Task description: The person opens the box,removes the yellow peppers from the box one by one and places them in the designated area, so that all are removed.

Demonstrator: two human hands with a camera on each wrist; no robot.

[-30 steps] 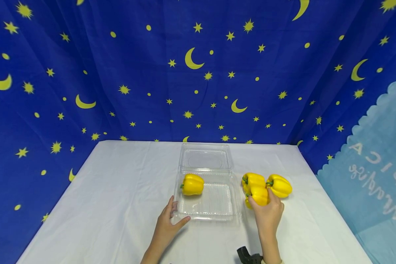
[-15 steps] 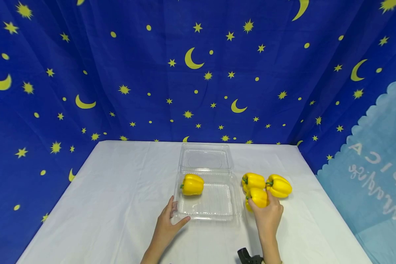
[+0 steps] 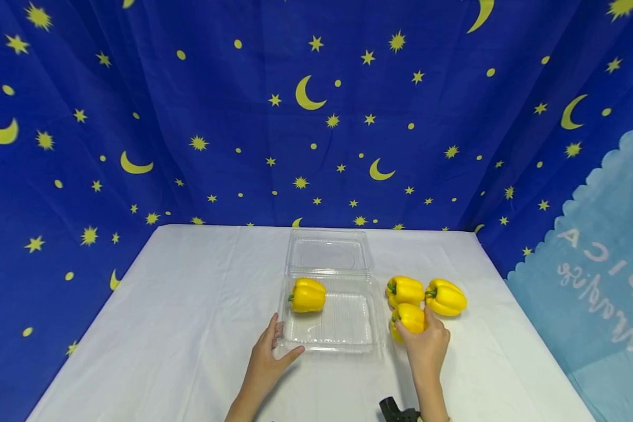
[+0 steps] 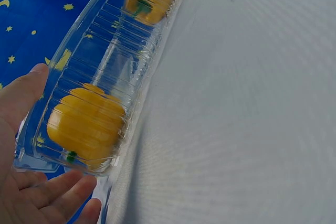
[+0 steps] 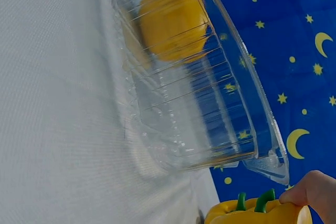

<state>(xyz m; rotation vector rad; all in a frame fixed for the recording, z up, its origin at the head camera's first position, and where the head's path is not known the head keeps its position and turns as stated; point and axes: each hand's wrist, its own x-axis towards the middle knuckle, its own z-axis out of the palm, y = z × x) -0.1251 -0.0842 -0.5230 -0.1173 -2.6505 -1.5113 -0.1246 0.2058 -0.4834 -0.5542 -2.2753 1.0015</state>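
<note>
In the head view, a clear plastic clamshell container (image 3: 348, 319) lies with its lid laid back. One yellow bell pepper (image 3: 309, 295) sits on its side in the left part of the container. My left hand (image 3: 266, 360) touches the front left corner with its fingers extended and thumb spread. My right hand (image 3: 429, 347) holds another yellow bell pepper (image 3: 411, 317) between thumb and fingers, to the right of the container. From the right wrist, only part of that hand (image 5: 317, 195) shows, on a pepper (image 5: 262, 214) at the bottom edge.
Two more yellow bell peppers, a left one (image 3: 406, 290) and a right one (image 3: 446, 297), lie just behind the held one. A white cloth (image 3: 206, 305) covers the table. Blue curtains (image 3: 232, 117) with moons and stars stand behind and at the sides.
My right hand has drawn its bell pepper slightly toward me and to the left, away from the two behind. The left hand and the container have stayed still.
</note>
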